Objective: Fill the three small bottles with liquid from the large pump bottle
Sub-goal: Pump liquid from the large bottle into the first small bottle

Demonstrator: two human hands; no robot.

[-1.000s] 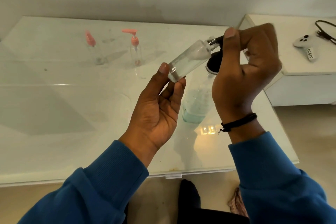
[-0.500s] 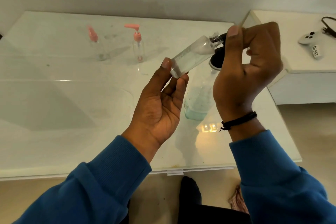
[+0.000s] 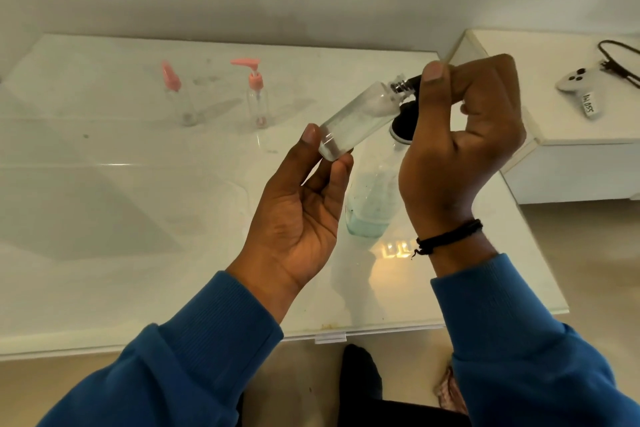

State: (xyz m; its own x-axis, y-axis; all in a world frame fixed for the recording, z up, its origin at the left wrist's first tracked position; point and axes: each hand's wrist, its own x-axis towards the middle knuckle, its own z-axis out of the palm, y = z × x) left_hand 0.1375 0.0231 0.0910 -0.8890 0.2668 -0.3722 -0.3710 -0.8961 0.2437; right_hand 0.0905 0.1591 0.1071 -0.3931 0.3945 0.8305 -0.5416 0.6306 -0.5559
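Note:
My left hand (image 3: 301, 215) pinches the base of a clear small bottle (image 3: 353, 121) between thumb and fingertips, holding it tilted with its mouth up and to the right. My right hand (image 3: 464, 135) grips the black pump nozzle (image 3: 410, 83) of the large pump bottle (image 3: 372, 198) and holds it at the small bottle's mouth. The large bottle stands on the table behind my hands, with pale blue liquid low in it. Two more small clear bottles stand further back: one with a pink cap (image 3: 178, 94), one with a pink pump (image 3: 257, 94).
The white glass table (image 3: 138, 201) runs left and back from my hands. A lower white side unit (image 3: 568, 149) at the right carries a white controller (image 3: 576, 80) and a black cable (image 3: 620, 59). The table's front edge lies just below my wrists.
Both hands and the tilted small bottle keep nearly the same pose. The camera has shifted slightly; the grip on the nozzle and the bottle is unchanged.

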